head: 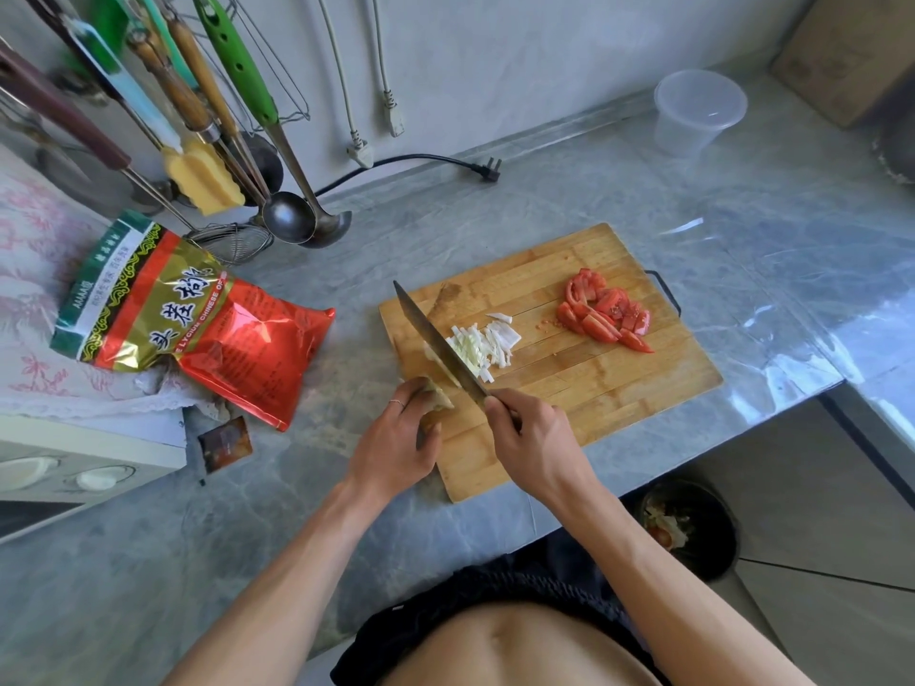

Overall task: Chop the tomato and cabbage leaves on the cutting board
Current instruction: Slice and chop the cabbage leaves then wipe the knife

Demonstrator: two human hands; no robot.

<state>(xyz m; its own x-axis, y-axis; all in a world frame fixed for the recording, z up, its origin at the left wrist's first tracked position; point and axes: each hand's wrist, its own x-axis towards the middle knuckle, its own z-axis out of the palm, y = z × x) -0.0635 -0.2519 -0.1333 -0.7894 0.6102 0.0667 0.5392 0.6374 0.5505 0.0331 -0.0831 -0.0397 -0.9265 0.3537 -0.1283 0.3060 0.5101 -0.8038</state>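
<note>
Bamboo cutting board (569,388) lies on the grey counter (495,215). I see my right hand (532,445), fingers wrapped around the knife (435,341) handle, blade over the cabbage leaves (438,394) that my left hand (401,445) grips at the board's 8 o'clock. Cut cabbage strips (487,346) sit mid-board; chopped tomato (601,311) at 2 o'clock.

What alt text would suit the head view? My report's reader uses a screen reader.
A right hand holds a knife over cabbage leaves that the left hand steadies on a wooden cutting board. Cut cabbage strips and tomato pieces lie on the board; a red packet lies left.
</note>
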